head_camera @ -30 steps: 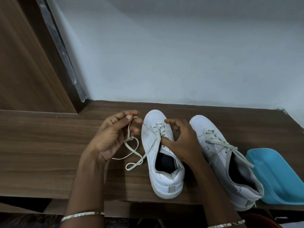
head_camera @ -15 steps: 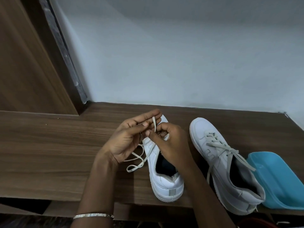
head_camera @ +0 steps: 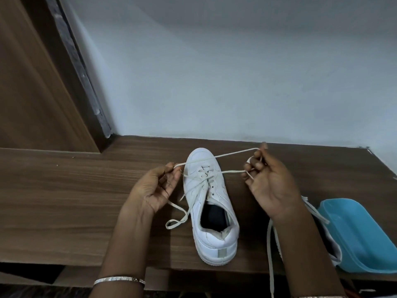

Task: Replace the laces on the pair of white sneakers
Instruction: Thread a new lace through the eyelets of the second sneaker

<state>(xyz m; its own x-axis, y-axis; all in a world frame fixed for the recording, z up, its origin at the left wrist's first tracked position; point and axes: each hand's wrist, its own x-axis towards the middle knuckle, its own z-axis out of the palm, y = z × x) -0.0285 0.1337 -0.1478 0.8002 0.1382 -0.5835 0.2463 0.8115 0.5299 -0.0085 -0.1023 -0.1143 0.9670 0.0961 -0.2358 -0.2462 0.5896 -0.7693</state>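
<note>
One white sneaker (head_camera: 211, 214) stands toe-away on the wooden shelf (head_camera: 64, 201). Its off-white lace (head_camera: 217, 157) is stretched sideways over the toe between both hands. My left hand (head_camera: 155, 189) pinches one part of the lace just left of the shoe. My right hand (head_camera: 267, 179) grips the other part to the right, fingers curled round it. A loose loop of the lace lies on the shelf left of the shoe. The second sneaker (head_camera: 332, 246) is mostly hidden behind my right forearm; its laces (head_camera: 271, 250) hang over the shelf edge.
A light blue plastic tray (head_camera: 363, 235) sits at the shelf's right end, against the second sneaker. A pale wall stands behind the shelf, and a wooden door with a grey frame (head_camera: 75, 61) rises at the left. The shelf's front edge is close below the shoes.
Both hands moved apart from over the sneaker's eyelets, pulling the lace out sideways until it runs taut across the toe. My right forearm now covers the second sneaker.
</note>
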